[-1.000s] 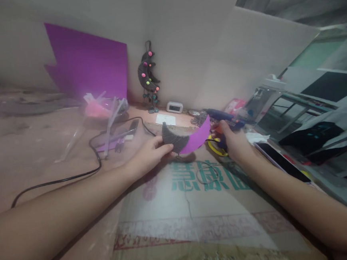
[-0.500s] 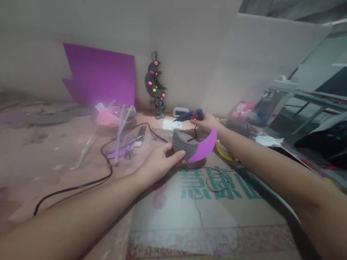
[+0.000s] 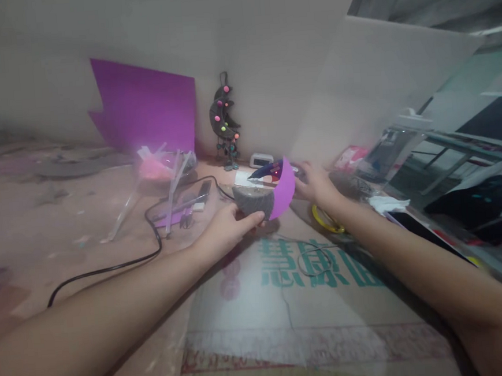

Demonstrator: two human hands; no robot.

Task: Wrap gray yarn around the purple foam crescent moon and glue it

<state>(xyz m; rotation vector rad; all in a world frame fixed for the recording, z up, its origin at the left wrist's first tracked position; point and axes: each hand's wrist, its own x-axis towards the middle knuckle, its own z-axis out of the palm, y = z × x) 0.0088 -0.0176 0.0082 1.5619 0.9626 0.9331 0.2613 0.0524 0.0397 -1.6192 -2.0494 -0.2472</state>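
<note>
In my left hand is a crescent cutout, pinched along its lower edge between thumb and fingers. Grey yarn wrapping covers the crescent's left part; bare purple card curves up on the right. My right hand is closed at the rear of a dark blue hot glue gun, whose nozzle points left just behind the crescent. The purple tip hides part of the gun and of that grip. A loose strand of grey yarn trails over the printed board below.
A finished crescent hanging with coloured pompoms leans on the wall, beside a purple sheet. A black cord crosses the left of the table. Nearby are a small white clock, a yellow ring and a clear plastic container.
The crescent has tilted, its purple tip swinging up and left in front of the glue gun. My right hand has shifted slightly right; the gun's nozzle has moved a little left and down.
</note>
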